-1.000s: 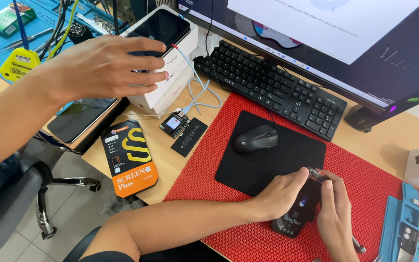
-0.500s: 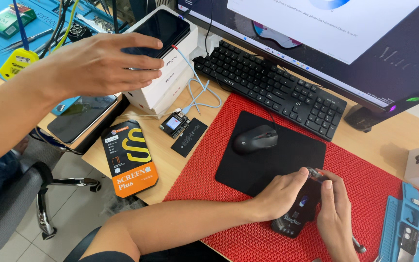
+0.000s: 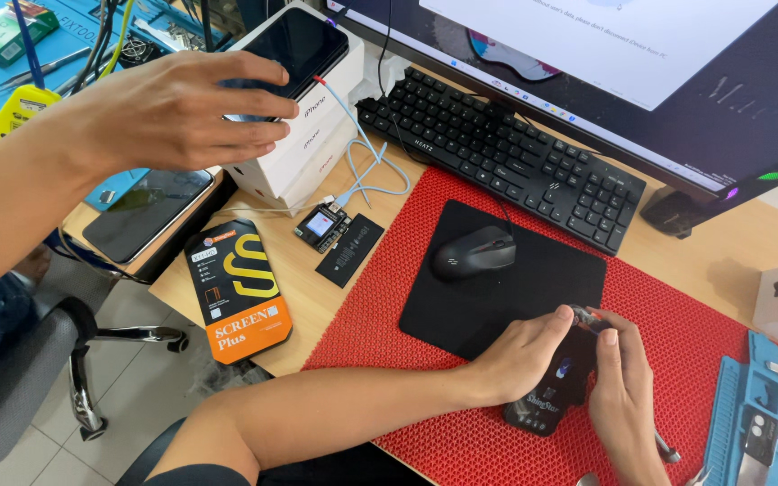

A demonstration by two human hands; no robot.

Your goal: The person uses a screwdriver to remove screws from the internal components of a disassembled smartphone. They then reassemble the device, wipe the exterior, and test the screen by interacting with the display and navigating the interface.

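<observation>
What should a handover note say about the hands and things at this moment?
Left hand: grips the small black device from its left side.
Right hand: holds the same device, fingertips at its top end.
The device sits over the red mat, beside the mouse.
Another person's hand is on the dark phone atop the white box.
The device is in hand; nothing is set down.

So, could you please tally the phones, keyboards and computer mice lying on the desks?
Phones: 2
Keyboard: 1
Computer mouse: 1
Total: 4
</observation>
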